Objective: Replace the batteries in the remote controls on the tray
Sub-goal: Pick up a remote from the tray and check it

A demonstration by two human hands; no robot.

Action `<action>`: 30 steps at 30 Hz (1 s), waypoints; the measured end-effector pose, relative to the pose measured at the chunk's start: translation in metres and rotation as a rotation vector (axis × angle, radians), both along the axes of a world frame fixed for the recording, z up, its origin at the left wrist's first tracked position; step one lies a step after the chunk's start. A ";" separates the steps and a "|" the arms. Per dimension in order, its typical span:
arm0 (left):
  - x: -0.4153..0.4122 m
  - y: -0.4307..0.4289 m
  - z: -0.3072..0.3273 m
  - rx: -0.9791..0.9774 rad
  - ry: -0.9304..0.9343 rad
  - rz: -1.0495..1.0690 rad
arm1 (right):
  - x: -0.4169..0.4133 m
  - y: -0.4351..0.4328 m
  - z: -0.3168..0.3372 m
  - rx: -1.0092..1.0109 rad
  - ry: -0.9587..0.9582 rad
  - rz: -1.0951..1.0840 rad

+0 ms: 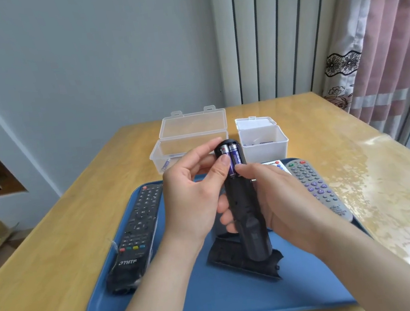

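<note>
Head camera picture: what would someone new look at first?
First comes the held remote in the middle, gripped by the left hand and right hand, its back open with two purple batteries showing. Under it a black cover lies on the blue tray, with a long black remote at the left and a grey remote at the right.

Remote in hand: your left hand and right hand grip the black remote, back upward.
Batteries: two purple cells in its open bay, your fingertips touching them.
Tray: blue tray carrying a loose black cover.
</note>
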State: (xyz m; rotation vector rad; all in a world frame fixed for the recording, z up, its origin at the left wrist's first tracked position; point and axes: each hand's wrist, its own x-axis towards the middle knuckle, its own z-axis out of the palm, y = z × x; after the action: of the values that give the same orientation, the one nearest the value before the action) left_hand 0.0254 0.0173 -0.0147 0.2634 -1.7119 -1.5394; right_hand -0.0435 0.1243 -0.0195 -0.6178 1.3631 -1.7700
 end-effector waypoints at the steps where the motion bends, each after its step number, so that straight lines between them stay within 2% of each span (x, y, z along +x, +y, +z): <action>1: 0.001 0.000 0.001 0.003 0.001 -0.008 | 0.000 0.000 0.000 -0.007 -0.004 0.000; 5: 0.000 0.000 0.001 0.011 -0.012 0.006 | 0.001 -0.001 0.001 -0.022 -0.010 -0.010; 6: 0.000 -0.002 0.000 -0.084 -0.014 0.075 | 0.002 -0.001 0.000 -0.016 -0.001 -0.020; 9: 0.002 -0.011 -0.002 -0.742 -0.033 0.355 | 0.002 -0.001 0.001 0.008 0.033 -0.066; 10: 0.002 -0.014 -0.003 -0.877 -0.033 0.368 | 0.002 -0.001 0.002 0.009 0.035 -0.081; 12: 0.002 -0.016 -0.003 -0.980 -0.063 0.317 | 0.000 0.002 0.003 0.021 0.056 -0.109; 17: 0.003 -0.019 -0.003 -1.016 -0.166 0.307 | -0.003 0.003 0.001 0.092 0.250 -0.120; 23: 0.005 -0.016 0.001 -0.972 -0.205 0.342 | -0.006 0.001 -0.005 0.113 0.368 -0.122; 30: 0.002 -0.015 -0.003 -0.840 -0.184 0.286 | -0.005 0.000 -0.006 0.097 0.275 -0.147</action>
State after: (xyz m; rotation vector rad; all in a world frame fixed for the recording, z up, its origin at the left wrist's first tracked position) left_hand 0.0277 0.0027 -0.0182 0.1960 -2.1914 -0.5195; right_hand -0.0484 0.1243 -0.0254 -0.7451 1.7095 -1.7685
